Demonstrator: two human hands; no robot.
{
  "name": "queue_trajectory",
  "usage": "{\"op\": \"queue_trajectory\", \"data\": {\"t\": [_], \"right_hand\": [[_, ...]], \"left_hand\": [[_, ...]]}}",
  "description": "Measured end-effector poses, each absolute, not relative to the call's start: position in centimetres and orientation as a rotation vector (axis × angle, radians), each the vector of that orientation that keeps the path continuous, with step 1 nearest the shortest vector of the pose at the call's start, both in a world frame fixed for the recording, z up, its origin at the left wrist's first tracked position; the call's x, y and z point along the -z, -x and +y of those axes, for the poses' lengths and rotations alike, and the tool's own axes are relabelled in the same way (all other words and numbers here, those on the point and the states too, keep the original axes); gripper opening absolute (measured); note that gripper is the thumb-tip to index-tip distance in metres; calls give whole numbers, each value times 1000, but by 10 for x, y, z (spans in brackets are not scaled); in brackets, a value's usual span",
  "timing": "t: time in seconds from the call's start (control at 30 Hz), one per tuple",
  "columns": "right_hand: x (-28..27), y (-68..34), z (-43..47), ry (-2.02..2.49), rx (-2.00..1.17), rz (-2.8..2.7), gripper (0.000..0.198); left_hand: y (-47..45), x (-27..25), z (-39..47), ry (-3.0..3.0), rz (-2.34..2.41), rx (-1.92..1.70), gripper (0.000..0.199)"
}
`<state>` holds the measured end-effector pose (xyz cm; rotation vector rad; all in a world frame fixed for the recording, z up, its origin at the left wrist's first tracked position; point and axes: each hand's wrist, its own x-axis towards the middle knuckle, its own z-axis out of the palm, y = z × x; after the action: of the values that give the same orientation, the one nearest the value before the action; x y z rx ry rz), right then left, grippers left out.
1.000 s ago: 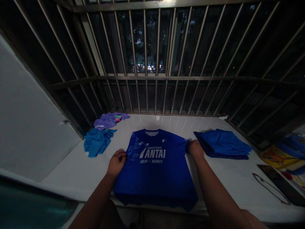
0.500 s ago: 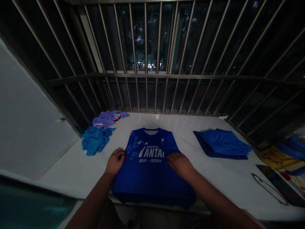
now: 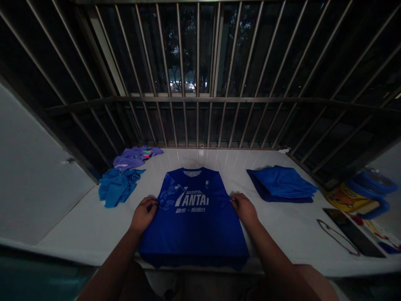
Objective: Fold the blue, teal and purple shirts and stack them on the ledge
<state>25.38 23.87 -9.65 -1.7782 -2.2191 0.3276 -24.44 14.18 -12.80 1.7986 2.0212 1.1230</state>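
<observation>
- Currently, the royal-blue marathon T-shirt (image 3: 191,230) is lying flat, print side up, on the white ledge (image 3: 288,234); its collar is pointing away from the person, and its hem is reaching the ledge's near edge.
- White lettering is running across the T-shirt's chest, and a folded-over part along its right side is cutting into the ends of the upper lines.
- At the T-shirt's left edge, the left hand (image 3: 144,213) is pinching the fabric, fingers curling in toward the thumb.
- At the T-shirt's right edge, the right hand (image 3: 244,210) is likewise pinching the fabric between thumb and fingers.
- To the left of the T-shirt, a crumpled teal garment (image 3: 117,187) is lying in a heap, and just behind it a purple garment (image 3: 133,159) is lying rumpled, showing a patch of bright colours.
- To the right of the T-shirt, a stack of folded blue fabric (image 3: 283,184) is resting well apart from it.
- Farther right of the T-shirt, a thin looped cord (image 3: 343,239) is lying beside a flat black tablet-like slab (image 3: 355,234), with a yellow cartoon-printed item (image 3: 351,200) sitting behind them.
- Beyond the T-shirt, metal window bars (image 3: 156,99) are rising from the ledge's far side.
</observation>
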Motion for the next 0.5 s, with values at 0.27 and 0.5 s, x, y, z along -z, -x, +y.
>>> {"op": "queue_trajectory", "data": {"t": [0.27, 0.5], "right_hand": [[90, -259, 235, 1755, -231, -2323, 39], [97, -219, 237, 1387, -168, -2510, 65]], "left_hand": [[245, 127, 143, -1816, 2055, -1099, 33], [245, 133, 141, -1871, 2083, -1143, 35]]}}
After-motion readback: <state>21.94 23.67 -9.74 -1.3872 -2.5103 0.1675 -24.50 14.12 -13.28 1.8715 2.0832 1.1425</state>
